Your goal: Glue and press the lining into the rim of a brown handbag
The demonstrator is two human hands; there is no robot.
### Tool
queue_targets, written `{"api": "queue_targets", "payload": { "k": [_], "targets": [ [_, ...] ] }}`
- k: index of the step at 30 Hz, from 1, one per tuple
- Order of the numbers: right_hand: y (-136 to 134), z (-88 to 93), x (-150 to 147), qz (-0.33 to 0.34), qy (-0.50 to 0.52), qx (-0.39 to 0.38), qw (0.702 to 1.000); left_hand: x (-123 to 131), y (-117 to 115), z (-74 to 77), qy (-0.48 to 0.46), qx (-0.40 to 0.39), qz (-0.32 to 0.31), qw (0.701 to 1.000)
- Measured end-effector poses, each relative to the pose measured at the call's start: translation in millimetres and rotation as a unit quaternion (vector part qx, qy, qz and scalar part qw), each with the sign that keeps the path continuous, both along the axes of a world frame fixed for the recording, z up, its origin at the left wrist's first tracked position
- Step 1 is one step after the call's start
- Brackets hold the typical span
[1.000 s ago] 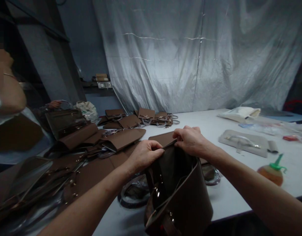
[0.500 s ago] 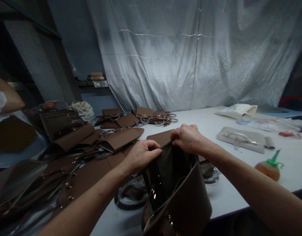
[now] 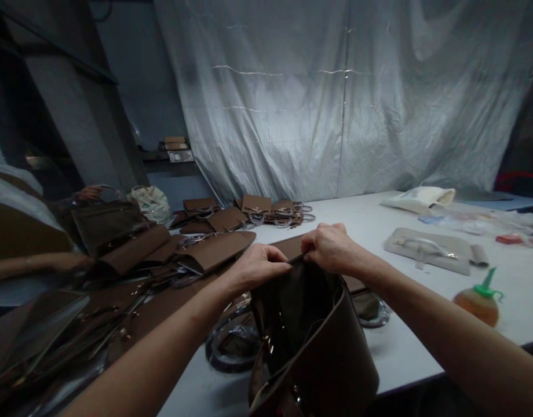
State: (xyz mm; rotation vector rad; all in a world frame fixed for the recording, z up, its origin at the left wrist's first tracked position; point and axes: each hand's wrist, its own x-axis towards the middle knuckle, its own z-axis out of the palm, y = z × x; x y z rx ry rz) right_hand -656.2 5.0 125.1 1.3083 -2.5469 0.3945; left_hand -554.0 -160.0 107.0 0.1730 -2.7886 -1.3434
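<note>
A brown handbag (image 3: 336, 359) stands open in front of me at the near edge of the white table (image 3: 349, 214), its dark lining showing. My left hand (image 3: 262, 266) pinches the bag's far top edge between thumb and fingers. Close beside it, my right hand (image 3: 329, 246) grips the same edge, fingers closed over it. Brass-coloured fittings glint on the bag's left side and front. A plastic-wrapped handle (image 3: 232, 347) of another brown bag lies just left of the one I hold.
Several brown handbags (image 3: 218, 249) cover the left and back of the table. A co-worker's hand (image 3: 90, 194) is at a bag there. On the right lie a grey bag piece (image 3: 427, 249), a bottle with green nozzle (image 3: 479, 301) and a cream cloth bag (image 3: 418, 197). Behind hangs a silver sheet (image 3: 284, 116).
My hands keep their hold on the bag's edge, with only a slight shift. At the left, the co-worker's arm has come lower over the bags. The view has tilted slightly upward.
</note>
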Motion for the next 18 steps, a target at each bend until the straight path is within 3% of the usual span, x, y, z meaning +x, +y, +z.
{"api": "queue_targets", "payload": {
  "k": [9,13,16,18],
  "targets": [
    [2,-2.2,6,-0.001,0.032,-0.013,0.999,-11,10,13.4,0.071,-0.165,-0.069,0.981],
    [0,2.5,8,0.012,0.043,-0.006,0.999,-15,8,16.0,0.083,-0.166,-0.081,0.979],
    [1,2.7,5,0.056,-0.051,-0.018,0.997,-5,-1,15.7,0.057,-0.139,-0.071,0.986],
    [5,1.9,3,0.076,-0.128,-0.036,0.988,11,-12,9.9,0.022,-0.069,-0.066,0.995]
  ]
}}
